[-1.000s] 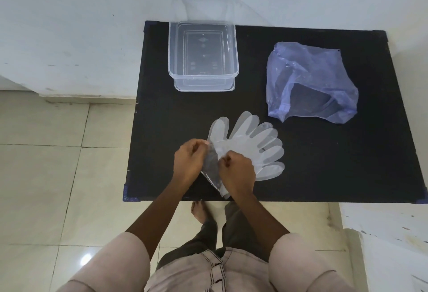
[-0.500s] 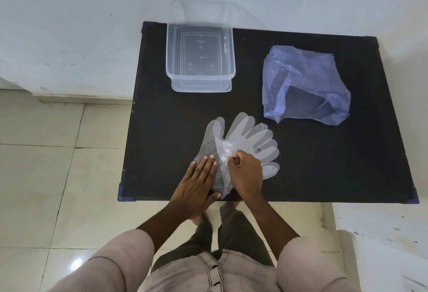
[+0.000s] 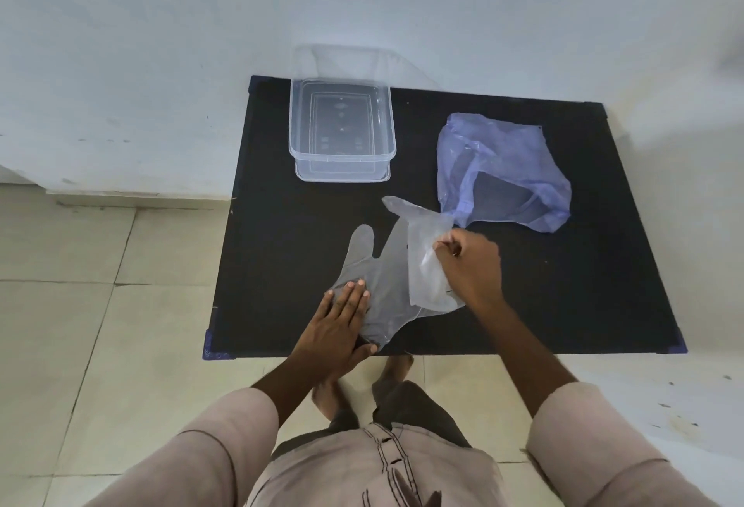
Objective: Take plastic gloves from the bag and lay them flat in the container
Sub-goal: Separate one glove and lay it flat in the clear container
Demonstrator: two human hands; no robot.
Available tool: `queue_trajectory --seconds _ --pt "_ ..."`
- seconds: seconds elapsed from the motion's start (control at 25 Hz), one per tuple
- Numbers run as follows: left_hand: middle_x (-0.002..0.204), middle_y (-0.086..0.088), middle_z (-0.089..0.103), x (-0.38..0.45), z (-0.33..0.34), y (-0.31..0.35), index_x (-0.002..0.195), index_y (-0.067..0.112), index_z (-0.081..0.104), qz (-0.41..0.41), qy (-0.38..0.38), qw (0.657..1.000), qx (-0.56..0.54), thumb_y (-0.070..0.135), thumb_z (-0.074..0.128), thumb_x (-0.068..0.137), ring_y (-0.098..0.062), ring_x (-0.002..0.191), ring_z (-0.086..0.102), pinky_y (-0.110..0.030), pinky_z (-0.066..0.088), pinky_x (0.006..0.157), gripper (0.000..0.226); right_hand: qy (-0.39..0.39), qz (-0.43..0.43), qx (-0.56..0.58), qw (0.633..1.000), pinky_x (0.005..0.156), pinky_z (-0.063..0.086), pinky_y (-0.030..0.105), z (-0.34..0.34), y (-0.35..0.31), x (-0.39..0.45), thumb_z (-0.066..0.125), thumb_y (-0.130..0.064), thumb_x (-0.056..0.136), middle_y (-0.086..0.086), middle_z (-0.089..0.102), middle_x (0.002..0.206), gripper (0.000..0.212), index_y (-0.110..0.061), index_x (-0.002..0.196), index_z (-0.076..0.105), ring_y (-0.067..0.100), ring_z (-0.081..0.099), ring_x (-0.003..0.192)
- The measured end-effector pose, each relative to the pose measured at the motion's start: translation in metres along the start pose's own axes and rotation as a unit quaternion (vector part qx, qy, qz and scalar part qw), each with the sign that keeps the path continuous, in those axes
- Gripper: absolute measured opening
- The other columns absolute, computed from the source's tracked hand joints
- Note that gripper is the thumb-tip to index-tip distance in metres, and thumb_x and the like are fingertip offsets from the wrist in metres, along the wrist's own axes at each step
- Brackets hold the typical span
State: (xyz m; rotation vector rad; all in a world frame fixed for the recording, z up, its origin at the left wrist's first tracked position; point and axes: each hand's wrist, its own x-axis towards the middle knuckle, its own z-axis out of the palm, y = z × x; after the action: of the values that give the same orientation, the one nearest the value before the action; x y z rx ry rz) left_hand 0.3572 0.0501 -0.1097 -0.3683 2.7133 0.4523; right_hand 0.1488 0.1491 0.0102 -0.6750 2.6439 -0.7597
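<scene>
Thin clear plastic gloves (image 3: 386, 277) lie on our black table (image 3: 563, 285). Our left hand (image 3: 342, 325) presses flat on one glove. Our right hand (image 3: 471, 265) pinches another glove, lifting it. The blue bag (image 3: 503, 168) and clear container (image 3: 342, 128) sit farther back.

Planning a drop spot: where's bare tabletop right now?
Free: the right side of the table, below the purple bag; the left strip below the clear container. Crowded: front centre, where left hand and right hand work the gloves.
</scene>
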Motion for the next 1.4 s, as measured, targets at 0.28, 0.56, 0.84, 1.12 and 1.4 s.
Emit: queue_trajectory --seconds 0.28,0.56,0.84,1.12,1.4 --pt "0.158 -0.014 0.02 0.0 -0.006 -0.001 0.149 0.005 0.026 0.007 -0.038 0.999 0.006 0.073 0.016 0.089 -0.036 0.143 0.03 -0.056 0.021 0.111 0.091 -0.071 -0.075 -0.069 0.992 0.072 0.043 0.026 -0.088 -0.007 0.035 0.056 -0.028 0.093 -0.002 0.054 0.079 0.014 -0.015 0.088 0.057 0.01 0.052 0.068" --pt "0.161 0.001 0.023 0.025 -0.14 0.04 0.151 0.026 0.022 -0.031 0.123 0.985 -0.114 0.056 0.051 0.088 -0.021 0.147 0.021 -0.047 0.014 0.12 0.076 -0.175 -0.206 -0.121 0.955 0.077 0.052 0.038 -0.127 -0.026 0.056 0.06 -0.024 0.089 -0.002 0.064 0.079 0.009 -0.018 0.082 0.063 0.02 0.062 0.077" --pt "0.141 0.004 0.055 0.082 -0.274 0.059 0.13 0.028 0.058 0.089 0.132 0.922 -0.353 0.036 0.082 0.071 -0.014 0.131 0.045 -0.038 0.033 0.11 0.064 -0.262 -0.306 -0.149 0.903 0.073 0.048 0.03 -0.174 -0.055 0.063 0.062 -0.018 0.087 -0.006 0.065 0.074 0.013 -0.027 0.077 0.063 0.013 0.061 0.074" --pt "0.1 -0.015 0.076 0.108 -0.302 0.068 0.099 0.001 0.076 0.12 0.133 0.859 -0.479 0.01 0.076 0.079 -0.023 0.094 0.071 -0.025 0.053 0.084 0.022 -0.266 -0.283 -0.04 0.921 0.064 0.045 0.018 -0.199 -0.031 0.081 0.072 -0.032 0.081 -0.012 0.063 0.071 0.013 -0.02 0.079 0.066 0.004 0.058 0.067" --pt "0.097 -0.007 0.077 0.108 -0.299 0.056 0.094 0.009 0.077 0.036 0.211 0.845 -0.49 0.012 0.076 0.079 -0.011 0.088 0.073 -0.015 0.053 0.073 0.015 -0.243 -0.214 0.1 0.941 0.074 0.058 0.025 -0.173 0.011 0.082 0.081 -0.045 0.063 -0.003 0.072 0.085 0.039 -0.024 0.094 0.068 0.013 0.068 0.079"
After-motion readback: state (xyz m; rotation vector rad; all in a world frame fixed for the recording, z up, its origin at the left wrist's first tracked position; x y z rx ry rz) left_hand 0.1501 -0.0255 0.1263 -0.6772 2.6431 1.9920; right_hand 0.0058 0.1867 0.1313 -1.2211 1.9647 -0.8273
